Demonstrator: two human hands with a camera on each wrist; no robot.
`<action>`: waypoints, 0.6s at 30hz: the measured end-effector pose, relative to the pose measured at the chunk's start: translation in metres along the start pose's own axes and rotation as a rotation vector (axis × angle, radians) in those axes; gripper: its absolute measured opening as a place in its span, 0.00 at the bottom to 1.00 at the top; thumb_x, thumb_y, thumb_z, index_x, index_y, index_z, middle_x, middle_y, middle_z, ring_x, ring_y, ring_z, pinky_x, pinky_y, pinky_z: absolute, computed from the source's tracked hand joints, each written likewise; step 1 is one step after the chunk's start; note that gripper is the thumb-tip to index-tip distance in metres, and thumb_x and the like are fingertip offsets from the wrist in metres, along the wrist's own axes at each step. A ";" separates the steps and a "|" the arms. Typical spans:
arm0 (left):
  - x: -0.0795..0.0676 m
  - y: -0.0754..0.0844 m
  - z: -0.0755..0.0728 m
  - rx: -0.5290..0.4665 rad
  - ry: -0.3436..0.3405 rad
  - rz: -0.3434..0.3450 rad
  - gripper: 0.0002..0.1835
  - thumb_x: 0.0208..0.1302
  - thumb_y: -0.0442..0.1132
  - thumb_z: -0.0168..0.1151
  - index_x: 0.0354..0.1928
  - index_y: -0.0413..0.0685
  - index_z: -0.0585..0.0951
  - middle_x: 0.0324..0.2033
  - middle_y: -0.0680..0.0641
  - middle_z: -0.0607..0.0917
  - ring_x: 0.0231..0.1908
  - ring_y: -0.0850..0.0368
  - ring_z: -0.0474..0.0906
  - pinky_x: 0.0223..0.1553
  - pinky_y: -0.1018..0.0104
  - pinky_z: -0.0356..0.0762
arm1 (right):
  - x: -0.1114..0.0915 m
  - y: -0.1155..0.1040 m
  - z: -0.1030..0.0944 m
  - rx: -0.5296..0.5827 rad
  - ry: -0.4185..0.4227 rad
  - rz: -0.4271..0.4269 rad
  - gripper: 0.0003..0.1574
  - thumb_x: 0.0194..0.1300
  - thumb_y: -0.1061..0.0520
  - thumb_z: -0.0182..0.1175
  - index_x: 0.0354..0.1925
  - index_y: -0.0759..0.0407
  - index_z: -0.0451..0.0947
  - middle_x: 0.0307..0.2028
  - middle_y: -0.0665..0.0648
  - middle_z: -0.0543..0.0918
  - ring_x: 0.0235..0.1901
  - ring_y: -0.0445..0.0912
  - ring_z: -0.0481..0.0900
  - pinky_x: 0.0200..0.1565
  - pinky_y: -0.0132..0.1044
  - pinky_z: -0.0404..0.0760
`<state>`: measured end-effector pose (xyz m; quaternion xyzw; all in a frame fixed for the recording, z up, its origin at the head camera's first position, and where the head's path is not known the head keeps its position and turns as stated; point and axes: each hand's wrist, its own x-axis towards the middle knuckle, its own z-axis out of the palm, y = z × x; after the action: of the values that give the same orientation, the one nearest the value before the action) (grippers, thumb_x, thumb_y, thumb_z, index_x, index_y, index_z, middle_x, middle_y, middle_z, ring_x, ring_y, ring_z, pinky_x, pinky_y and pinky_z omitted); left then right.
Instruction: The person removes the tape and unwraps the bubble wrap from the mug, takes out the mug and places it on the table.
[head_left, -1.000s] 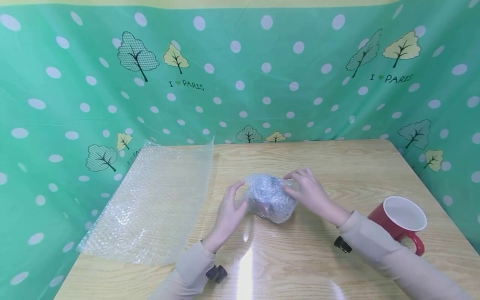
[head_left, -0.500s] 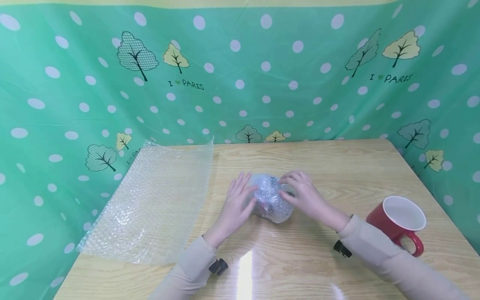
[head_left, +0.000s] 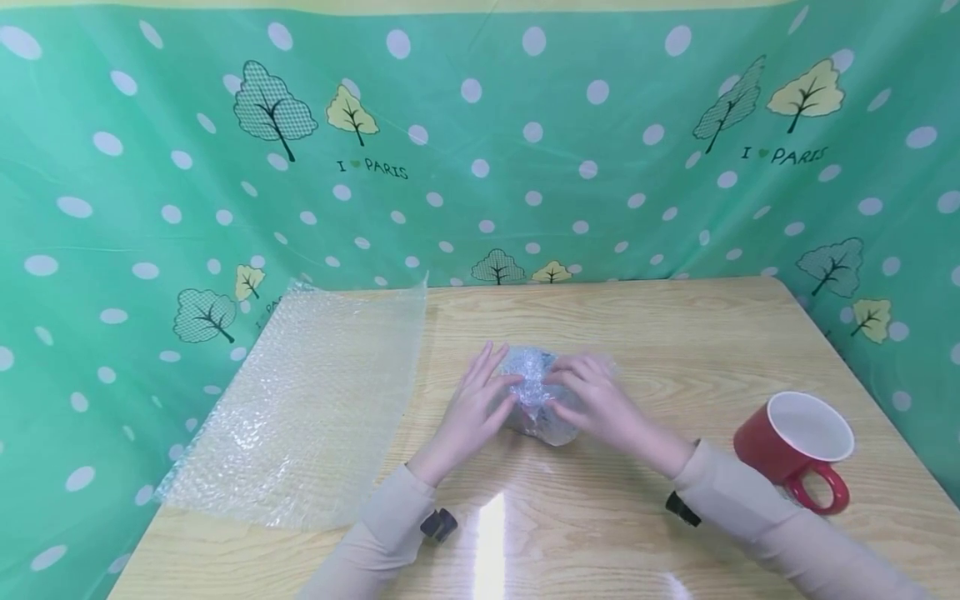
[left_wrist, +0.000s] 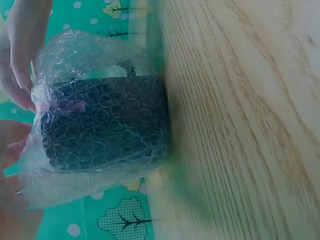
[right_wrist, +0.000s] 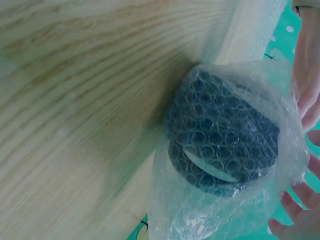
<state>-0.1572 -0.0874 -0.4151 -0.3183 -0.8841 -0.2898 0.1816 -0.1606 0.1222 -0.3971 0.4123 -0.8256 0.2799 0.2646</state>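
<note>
Between the fingertips of left hand [head_left: 471,408] and right hand [head_left: 603,404]: narrow gap, wrapped bundle [head_left: 546,427] beneath. Tabletop [head_left: 585,521] nearer than fingers: passable. Obstructions: bubble-wrap sheet [head_left: 315,408] leftward, red mug [head_left: 772,446] rightward.

Through clear, ring-patterned bubble wrap [left_wrist: 95,184], the wrapped object [left_wrist: 107,127] shows blackish blue, a pink patch [left_wrist: 69,105] against it. Near the counter's [head_left: 585,525] right edge, the mug [head_left: 776,448] is red outside, white inside. The counter is tan wood grain; past its far edge, the green cloth [head_left: 450,204] bears white dots, checked and yellow trees.
</note>
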 end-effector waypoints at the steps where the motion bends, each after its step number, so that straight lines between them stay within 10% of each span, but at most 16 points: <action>1: 0.000 0.000 0.000 -0.004 -0.005 -0.004 0.13 0.60 0.39 0.54 0.46 0.45 0.77 0.62 0.39 0.62 0.64 0.40 0.49 0.63 0.46 0.46 | 0.000 0.000 0.001 0.002 0.003 -0.014 0.18 0.42 0.59 0.66 0.36 0.64 0.77 0.39 0.61 0.77 0.43 0.53 0.72 0.48 0.49 0.72; 18: -0.002 -0.003 0.002 -0.059 -0.046 -0.064 0.15 0.61 0.41 0.54 0.48 0.46 0.76 0.62 0.43 0.63 0.64 0.48 0.50 0.61 0.46 0.55 | 0.000 -0.006 0.012 -0.013 -0.021 -0.094 0.20 0.40 0.59 0.67 0.36 0.62 0.77 0.39 0.59 0.77 0.42 0.51 0.74 0.49 0.48 0.74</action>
<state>-0.1576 -0.0887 -0.4191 -0.3017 -0.8889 -0.3139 0.1423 -0.1582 0.1113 -0.4047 0.4518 -0.8098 0.2574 0.2715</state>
